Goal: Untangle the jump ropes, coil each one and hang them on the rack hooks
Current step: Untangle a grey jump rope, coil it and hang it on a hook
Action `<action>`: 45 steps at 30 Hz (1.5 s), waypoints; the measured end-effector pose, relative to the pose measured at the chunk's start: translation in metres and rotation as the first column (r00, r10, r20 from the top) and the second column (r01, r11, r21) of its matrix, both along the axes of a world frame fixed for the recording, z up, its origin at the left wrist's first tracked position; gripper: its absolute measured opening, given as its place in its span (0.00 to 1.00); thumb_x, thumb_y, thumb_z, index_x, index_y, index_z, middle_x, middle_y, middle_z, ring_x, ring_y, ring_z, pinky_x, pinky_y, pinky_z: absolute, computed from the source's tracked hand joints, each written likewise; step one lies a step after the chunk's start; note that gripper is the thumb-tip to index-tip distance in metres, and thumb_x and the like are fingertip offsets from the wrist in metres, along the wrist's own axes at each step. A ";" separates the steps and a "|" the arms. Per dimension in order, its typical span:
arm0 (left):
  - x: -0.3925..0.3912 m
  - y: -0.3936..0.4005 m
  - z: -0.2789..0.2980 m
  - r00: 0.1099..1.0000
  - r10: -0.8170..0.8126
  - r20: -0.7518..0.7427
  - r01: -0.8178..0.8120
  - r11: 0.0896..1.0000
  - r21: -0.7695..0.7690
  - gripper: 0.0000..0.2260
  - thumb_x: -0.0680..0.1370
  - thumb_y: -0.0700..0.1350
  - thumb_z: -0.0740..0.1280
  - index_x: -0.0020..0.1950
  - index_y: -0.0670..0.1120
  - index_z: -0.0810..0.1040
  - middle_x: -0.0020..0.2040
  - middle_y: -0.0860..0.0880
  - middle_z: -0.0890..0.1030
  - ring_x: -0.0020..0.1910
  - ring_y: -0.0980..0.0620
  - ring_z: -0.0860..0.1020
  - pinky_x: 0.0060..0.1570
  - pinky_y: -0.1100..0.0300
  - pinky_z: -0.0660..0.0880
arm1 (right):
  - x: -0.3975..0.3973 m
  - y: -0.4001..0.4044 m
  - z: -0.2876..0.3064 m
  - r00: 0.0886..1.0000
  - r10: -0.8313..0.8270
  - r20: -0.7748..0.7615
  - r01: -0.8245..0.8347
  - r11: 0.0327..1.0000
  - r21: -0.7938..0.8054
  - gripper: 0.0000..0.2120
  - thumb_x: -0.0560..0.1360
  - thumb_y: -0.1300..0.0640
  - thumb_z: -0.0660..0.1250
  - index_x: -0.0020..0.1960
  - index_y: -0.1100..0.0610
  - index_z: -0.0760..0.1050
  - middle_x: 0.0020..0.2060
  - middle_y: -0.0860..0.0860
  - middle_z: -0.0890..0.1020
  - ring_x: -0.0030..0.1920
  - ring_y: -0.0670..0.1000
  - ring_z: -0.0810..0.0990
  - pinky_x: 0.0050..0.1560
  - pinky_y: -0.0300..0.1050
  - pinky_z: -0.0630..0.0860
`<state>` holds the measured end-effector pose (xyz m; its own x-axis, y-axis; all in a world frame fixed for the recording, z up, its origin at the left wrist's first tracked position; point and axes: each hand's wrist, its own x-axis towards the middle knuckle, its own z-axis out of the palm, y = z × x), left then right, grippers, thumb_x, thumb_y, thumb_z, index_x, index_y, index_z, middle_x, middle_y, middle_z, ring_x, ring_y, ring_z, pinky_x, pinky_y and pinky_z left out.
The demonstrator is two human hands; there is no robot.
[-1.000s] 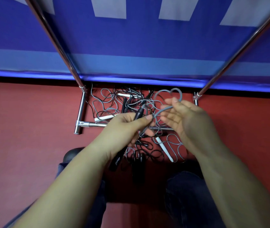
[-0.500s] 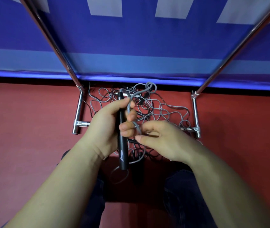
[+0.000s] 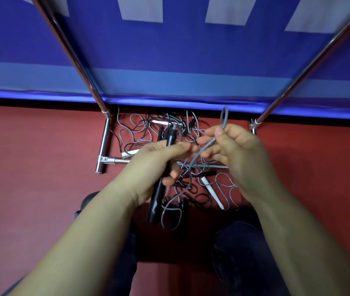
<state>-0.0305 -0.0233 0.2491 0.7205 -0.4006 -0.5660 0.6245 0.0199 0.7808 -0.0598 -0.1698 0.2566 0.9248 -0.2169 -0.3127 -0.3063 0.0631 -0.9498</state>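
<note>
Left hand [image 3: 152, 165] is gripping a black handle [image 3: 159, 195]; right hand [image 3: 236, 150] is pinching the grey cord [image 3: 207, 146], looping above it; the pile [image 3: 161, 133] is lying on the floor inside the rack [image 3: 103, 144], hands hiding its middle; two white handles are showing, ropes too tangled to count.

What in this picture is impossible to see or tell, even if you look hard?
- Rack hooks: head view, the rack poles run off the top edge, so no hooks show.
- Rope count: the tangle overlaps itself, and both hands cover its middle.
- Black handle: its middle is wrapped by the left hand.
- Grey cord: past the right hand, its far end is lost in the pile.
</note>
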 end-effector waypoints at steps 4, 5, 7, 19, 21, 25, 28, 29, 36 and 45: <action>-0.005 -0.003 -0.004 0.981 -0.159 0.110 0.143 0.980 0.138 0.07 0.75 0.41 0.67 0.38 0.45 0.75 0.30 0.48 0.77 0.19 0.58 0.62 0.19 0.69 0.58 | -0.001 0.001 -0.003 1.000 0.006 0.019 -0.005 0.999 -0.051 0.11 0.79 0.61 0.58 0.41 0.54 0.76 0.34 0.47 0.83 0.30 0.43 0.78 0.37 0.35 0.76; -0.005 -0.003 -0.005 0.982 -0.153 0.108 0.138 0.981 0.139 0.07 0.75 0.41 0.68 0.38 0.46 0.73 0.31 0.44 0.73 0.20 0.56 0.62 0.20 0.68 0.59 | -0.001 0.002 -0.002 1.000 0.021 0.013 -0.020 0.998 -0.057 0.11 0.79 0.60 0.59 0.41 0.53 0.76 0.34 0.47 0.83 0.31 0.43 0.79 0.38 0.35 0.77; -0.004 -0.003 -0.007 0.986 -0.127 0.104 0.116 0.987 0.107 0.08 0.75 0.40 0.67 0.39 0.46 0.70 0.31 0.44 0.68 0.21 0.56 0.61 0.20 0.69 0.58 | 0.000 0.001 -0.003 0.998 0.064 -0.010 -0.064 0.997 -0.034 0.09 0.79 0.59 0.60 0.43 0.53 0.77 0.34 0.46 0.83 0.33 0.43 0.80 0.42 0.37 0.79; 0.008 0.001 0.005 0.964 0.239 -0.115 -0.262 0.923 -0.281 0.05 0.74 0.45 0.62 0.39 0.46 0.68 0.30 0.51 0.73 0.18 0.61 0.61 0.16 0.72 0.55 | -0.012 0.005 -0.018 0.813 0.498 -0.301 -0.578 0.747 -0.327 0.07 0.75 0.52 0.65 0.42 0.53 0.79 0.42 0.54 0.84 0.44 0.53 0.82 0.54 0.52 0.77; 0.007 0.001 0.004 0.967 0.245 -0.074 -0.256 0.940 -0.224 0.05 0.77 0.44 0.61 0.41 0.46 0.71 0.32 0.50 0.78 0.19 0.60 0.61 0.17 0.71 0.56 | -0.010 0.004 -0.015 0.887 0.410 -0.212 -0.456 0.851 -0.260 0.09 0.78 0.59 0.62 0.41 0.50 0.77 0.39 0.50 0.83 0.39 0.48 0.83 0.49 0.46 0.79; 0.002 -0.002 -0.002 0.994 0.091 0.063 -0.091 0.996 0.009 0.06 0.78 0.45 0.62 0.47 0.47 0.78 0.37 0.49 0.80 0.20 0.58 0.63 0.20 0.69 0.59 | -0.003 0.004 -0.004 0.969 0.225 -0.098 -0.225 0.974 0.014 0.12 0.79 0.63 0.58 0.44 0.54 0.77 0.36 0.51 0.81 0.33 0.45 0.81 0.40 0.39 0.81; -0.003 -0.002 -0.005 0.991 -0.112 0.079 0.107 0.992 0.069 0.08 0.72 0.51 0.67 0.34 0.53 0.81 0.33 0.44 0.75 0.20 0.56 0.63 0.20 0.67 0.59 | -0.001 0.005 -0.003 0.986 0.143 -0.090 -0.135 0.986 0.098 0.12 0.80 0.63 0.57 0.44 0.55 0.77 0.37 0.51 0.81 0.35 0.46 0.82 0.42 0.42 0.81; -0.005 -0.002 -0.005 0.984 -0.160 0.079 0.155 0.985 0.069 0.08 0.72 0.51 0.68 0.33 0.53 0.81 0.35 0.44 0.78 0.20 0.56 0.62 0.19 0.67 0.59 | 0.000 0.005 -0.003 0.988 0.125 -0.087 -0.115 0.987 0.109 0.12 0.79 0.63 0.57 0.44 0.54 0.77 0.38 0.52 0.81 0.35 0.47 0.82 0.42 0.43 0.82; -0.007 -0.003 -0.002 0.951 -0.283 0.125 0.270 0.956 0.114 0.11 0.78 0.42 0.63 0.35 0.43 0.73 0.20 0.51 0.71 0.18 0.56 0.60 0.20 0.66 0.57 | -0.001 0.003 -0.002 0.997 0.071 -0.042 -0.063 0.986 0.152 0.10 0.79 0.62 0.59 0.45 0.55 0.78 0.37 0.51 0.80 0.34 0.45 0.81 0.35 0.38 0.78; -0.001 -0.003 -0.004 0.992 -0.027 0.124 0.027 1.000 0.005 0.10 0.79 0.41 0.61 0.39 0.42 0.75 0.25 0.51 0.70 0.18 0.58 0.60 0.18 0.69 0.57 | -0.002 0.001 -0.008 0.974 0.153 -0.165 -0.169 0.982 -0.082 0.05 0.76 0.54 0.64 0.42 0.48 0.77 0.39 0.46 0.82 0.39 0.45 0.80 0.45 0.45 0.77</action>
<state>-0.0314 -0.0261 0.2451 0.7742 -0.4193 -0.4742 0.5230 0.0019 0.8523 -0.0616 -0.1691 0.2484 0.8909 -0.1048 -0.4419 -0.4509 -0.0874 -0.8883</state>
